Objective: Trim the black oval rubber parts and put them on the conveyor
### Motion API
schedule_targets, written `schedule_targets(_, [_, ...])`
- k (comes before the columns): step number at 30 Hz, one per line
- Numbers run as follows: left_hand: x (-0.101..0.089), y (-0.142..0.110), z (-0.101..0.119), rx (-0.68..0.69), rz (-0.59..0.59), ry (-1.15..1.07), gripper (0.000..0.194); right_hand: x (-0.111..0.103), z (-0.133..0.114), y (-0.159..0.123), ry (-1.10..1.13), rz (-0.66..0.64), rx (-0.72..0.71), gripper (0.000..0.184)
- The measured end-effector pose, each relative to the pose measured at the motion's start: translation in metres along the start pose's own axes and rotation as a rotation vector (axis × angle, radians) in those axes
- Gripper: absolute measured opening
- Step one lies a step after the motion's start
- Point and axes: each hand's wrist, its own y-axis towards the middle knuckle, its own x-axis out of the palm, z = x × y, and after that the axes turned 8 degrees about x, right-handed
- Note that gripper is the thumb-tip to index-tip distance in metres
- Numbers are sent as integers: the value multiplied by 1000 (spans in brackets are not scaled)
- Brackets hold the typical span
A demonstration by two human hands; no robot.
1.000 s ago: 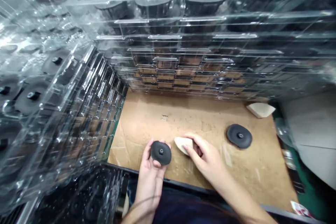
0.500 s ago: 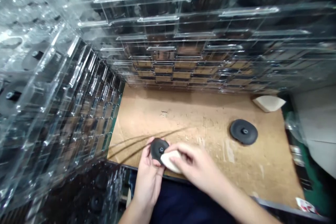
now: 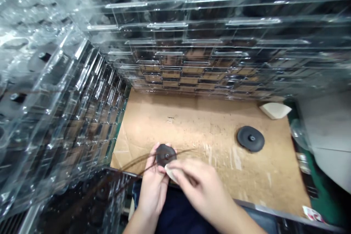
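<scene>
My left hand (image 3: 154, 186) grips a round black disc (image 3: 165, 154) with a small centre hub, held just above the near edge of the cardboard sheet (image 3: 208, 131). My right hand (image 3: 200, 190) is closed on a small white pad (image 3: 170, 173) and presses it against the disc's lower edge; the pad is mostly hidden under my fingers. A second black disc (image 3: 250, 138) lies flat on the cardboard to the right, untouched. A white wedge-shaped pad (image 3: 275, 110) rests at the far right corner.
Tall stacks of clear plastic trays (image 3: 192, 36) loaded with black discs wall in the back, and more stacks (image 3: 49, 109) line the left. A dark tray (image 3: 90, 204) sits at the lower left. A green surface (image 3: 323, 190) borders the right.
My right hand carried the white pad left from the cardboard onto the disc in my left hand. The camera view shifted slightly.
</scene>
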Motion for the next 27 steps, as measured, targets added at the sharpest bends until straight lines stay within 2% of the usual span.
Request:
schedule_targets(5, [0,-1,0,33,41,28,53,-8,5,14,-33,121,42,20])
schedule_targets(11, [-4,2,-2,22,36,31,53,5,-11,14,-73,-36,-65,19])
schedule_targets(15, [-5,3,-2,34,23,28,55,12,-10,13,-68,0,-74,22])
schedule_targets(19, [-3,2,2,29,-28,30,64,-3,12,-8,-64,35,-26,20])
schedule_targets(22, [-1,0,6,7,-59,36,65,-24,25,-25,-97,149,73,20])
schedule_targets(25, [4,-7,7,-20,-97,45,63,-30,11,-34,-91,242,92,22])
schedule_targets(27, [8,-15,9,-43,-124,56,58,-23,-9,-38,-36,273,-19,24])
